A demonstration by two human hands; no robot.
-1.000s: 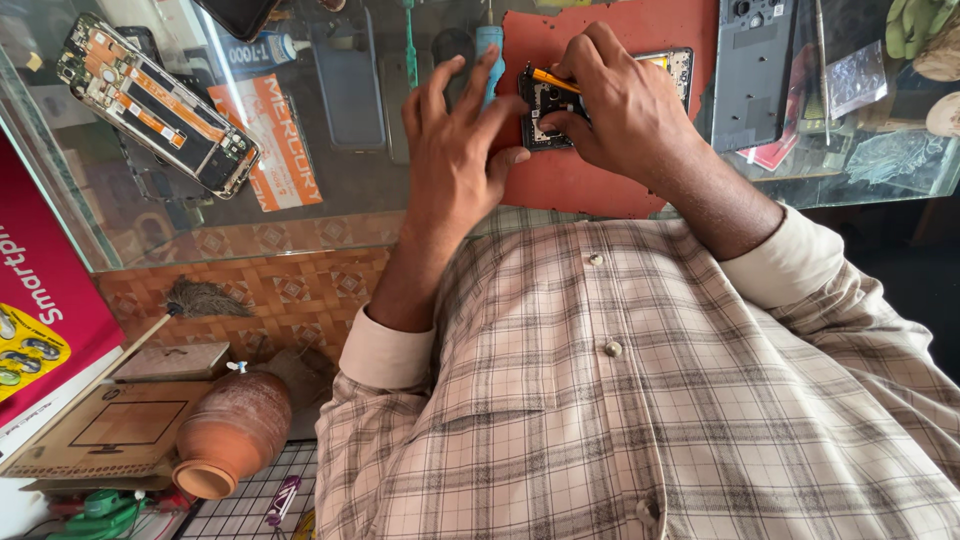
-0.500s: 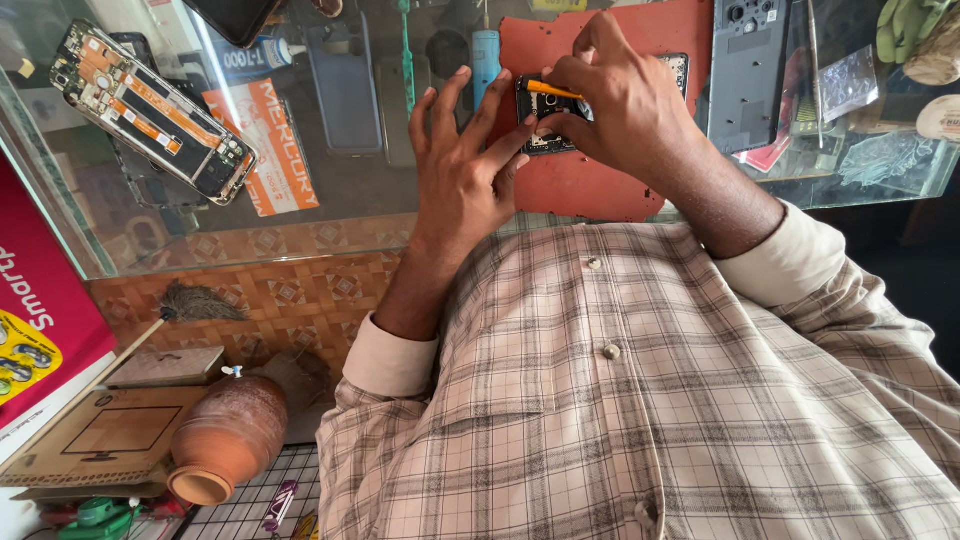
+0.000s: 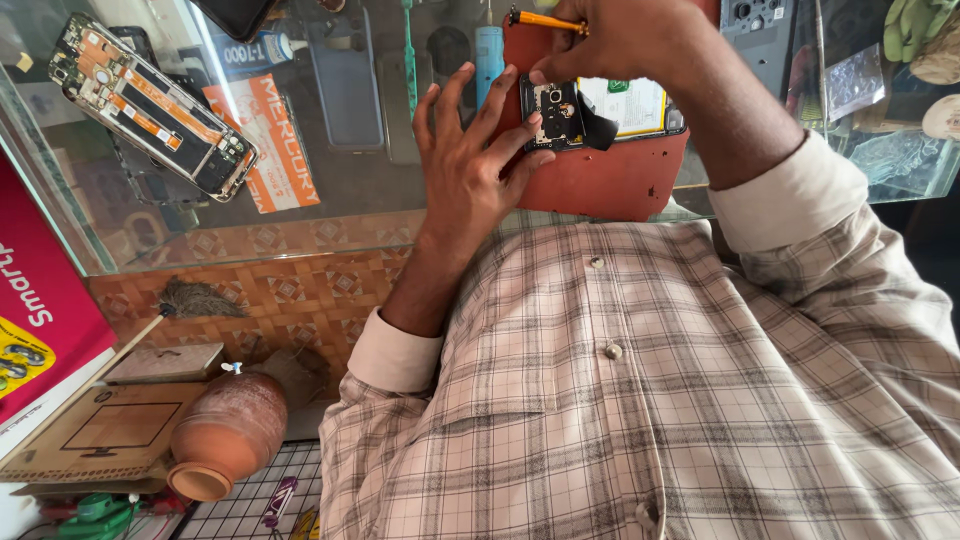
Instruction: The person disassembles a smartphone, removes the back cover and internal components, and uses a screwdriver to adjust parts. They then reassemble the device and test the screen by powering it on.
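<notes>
Left hand (image 3: 470, 170) spread, fingertips pressed on the phone (image 3: 590, 110), opened, lying on the red mat (image 3: 600, 180) atop the glass tabletop (image 3: 350, 200). Right hand (image 3: 620, 40) above the phone's upper edge, fingers pinched together on the orange tool (image 3: 545, 18). Blue tube (image 3: 488, 62) just beside the left fingers; second stripped phone (image 3: 150, 105) well apart at left; clay pot (image 3: 225, 435) below the tabletop.
</notes>
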